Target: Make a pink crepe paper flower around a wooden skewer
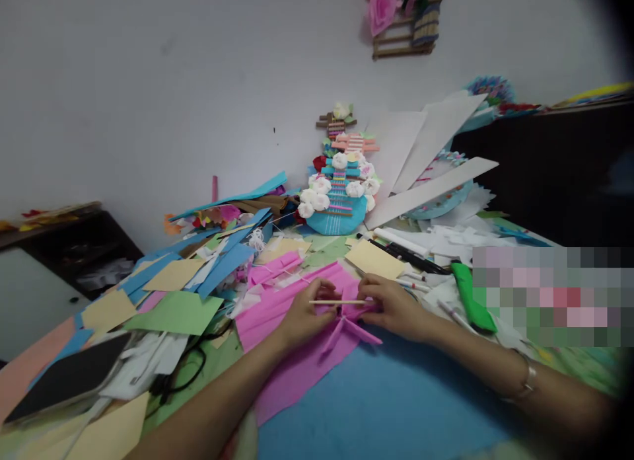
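A thin, pale wooden stick [341, 302] lies level between my two hands. My right hand [393, 306] has its fingers closed around the stick's right end. My left hand [308, 313] is curled, its fingertips pinching a folded pink crepe paper piece [354, 329] whose narrow arms spread toward me. The stick's left end passes in front of my left hand. My fingertips partly hide where stick and folded paper meet. Beneath both hands lies a larger pink crepe paper sheet [297, 374], over a blue sheet [386, 400].
Paper flower decorations [337, 202] lean against the wall at the back. Coloured paper sheets [178, 311] and a dark tablet-like slab [69, 377] lie at left. To the right are black pens [421, 258], a green roll-like object [470, 298] and white paper scraps [460, 238].
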Action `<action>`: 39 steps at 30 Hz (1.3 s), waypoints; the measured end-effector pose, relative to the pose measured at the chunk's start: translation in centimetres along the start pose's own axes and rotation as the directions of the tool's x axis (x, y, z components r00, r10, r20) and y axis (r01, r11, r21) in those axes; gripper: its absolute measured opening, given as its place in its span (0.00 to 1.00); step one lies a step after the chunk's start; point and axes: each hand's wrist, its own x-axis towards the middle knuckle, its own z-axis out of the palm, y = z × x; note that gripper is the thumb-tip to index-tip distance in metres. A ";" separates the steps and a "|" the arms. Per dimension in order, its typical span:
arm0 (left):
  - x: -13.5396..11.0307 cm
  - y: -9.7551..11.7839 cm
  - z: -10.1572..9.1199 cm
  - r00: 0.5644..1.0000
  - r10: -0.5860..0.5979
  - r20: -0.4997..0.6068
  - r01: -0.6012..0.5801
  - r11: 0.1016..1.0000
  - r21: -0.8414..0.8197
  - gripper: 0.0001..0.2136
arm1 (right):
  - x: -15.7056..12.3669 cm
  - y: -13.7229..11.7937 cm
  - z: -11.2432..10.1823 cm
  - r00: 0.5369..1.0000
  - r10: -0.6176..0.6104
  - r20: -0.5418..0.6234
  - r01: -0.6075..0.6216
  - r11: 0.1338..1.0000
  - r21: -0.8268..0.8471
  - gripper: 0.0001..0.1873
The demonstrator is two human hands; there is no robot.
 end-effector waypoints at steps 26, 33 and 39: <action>-0.9 2.0 0.7 0.951 -0.293 0.098 0.305 0.840 -0.448 0.19 | -1.3 -0.4 -1.3 0.997 0.051 0.055 -0.064 0.962 0.265 0.20; -1.4 2.4 1.1 0.949 -0.272 0.157 0.313 0.785 -0.534 0.14 | -1.3 -0.3 -1.0 0.998 0.053 0.036 -0.060 0.963 0.264 0.15; -1.4 2.8 1.2 0.958 -0.270 0.094 0.284 0.859 -0.425 0.09 | -1.4 -0.4 -1.4 0.999 -0.041 0.017 0.037 0.981 0.193 0.20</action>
